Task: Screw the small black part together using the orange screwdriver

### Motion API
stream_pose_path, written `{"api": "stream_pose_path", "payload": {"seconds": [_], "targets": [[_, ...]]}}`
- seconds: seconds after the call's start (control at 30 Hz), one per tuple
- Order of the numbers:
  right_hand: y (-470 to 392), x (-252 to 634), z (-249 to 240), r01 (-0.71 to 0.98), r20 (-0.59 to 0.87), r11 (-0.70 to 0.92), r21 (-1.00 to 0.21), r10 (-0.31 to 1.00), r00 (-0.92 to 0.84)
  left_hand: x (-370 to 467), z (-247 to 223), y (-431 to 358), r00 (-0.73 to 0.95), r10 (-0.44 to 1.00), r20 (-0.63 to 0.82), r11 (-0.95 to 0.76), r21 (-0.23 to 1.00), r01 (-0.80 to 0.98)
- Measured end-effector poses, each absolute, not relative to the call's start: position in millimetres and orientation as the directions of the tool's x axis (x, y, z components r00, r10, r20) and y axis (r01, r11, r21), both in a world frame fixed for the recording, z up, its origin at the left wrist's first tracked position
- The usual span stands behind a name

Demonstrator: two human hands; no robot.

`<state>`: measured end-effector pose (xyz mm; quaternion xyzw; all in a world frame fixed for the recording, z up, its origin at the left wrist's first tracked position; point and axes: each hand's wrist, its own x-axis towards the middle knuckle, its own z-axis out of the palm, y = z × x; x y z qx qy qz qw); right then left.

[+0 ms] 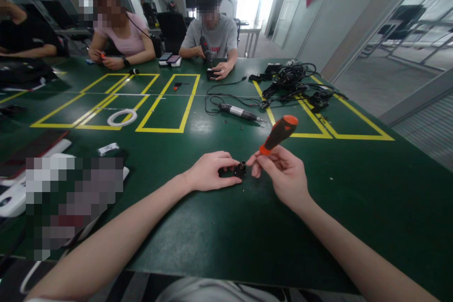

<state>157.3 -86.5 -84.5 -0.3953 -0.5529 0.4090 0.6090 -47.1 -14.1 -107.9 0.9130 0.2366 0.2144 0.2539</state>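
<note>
My left hand (215,171) lies on the table with its fingers closed around a small black part (239,171), which has a short metal-looking tube standing up from its top. Just to the right, my right hand (283,172) grips a screwdriver (281,134) with a black and orange handle. The handle leans up and to the right. Its shaft is hard to make out behind the fingers. The right fingertips are close to the black part; whether they touch it I cannot tell.
An electric screwdriver (240,112) with its cord lies ahead of my hands. A heap of black cables (293,80) sits at the back right. A white ring-shaped roll (122,117) is at the left, on the green table (184,240). Across it, a person (212,33) uses a power tool.
</note>
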Motion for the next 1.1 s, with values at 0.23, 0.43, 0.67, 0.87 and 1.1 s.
{"api": "stream_pose_path", "payload": {"seconds": [0.23,0.43,0.67,0.87,1.1], "targets": [[-84.9,157.7,-87.7,-0.121,0.384,0.384,-0.915,0.923,0.031,-47.5,-108.0,-14.0,0.797,0.536,0.278,-0.759,0.571,0.312],[-86.5,158.2,-85.6,-0.044,0.377,0.378,-0.925,0.926,0.033,-47.8,-108.2,-14.0,0.799,0.54,0.267,-0.758,0.566,0.324],[-87.5,158.2,-85.5,-0.062,0.362,0.363,-0.93,0.932,0.026,-47.2,-107.0,-14.5,0.802,0.541,0.253,-0.754,0.567,0.33],[-88.2,158.8,-85.1,-0.014,0.359,0.359,-0.933,0.933,0.032,-47.1,-106.8,-14.5,0.801,0.54,0.26,-0.755,0.571,0.323],[-88.2,156.4,-85.5,-0.042,0.365,0.367,-0.929,0.929,0.054,-47.2,-105.3,-15.1,0.799,0.552,0.238,-0.743,0.575,0.342]]}}
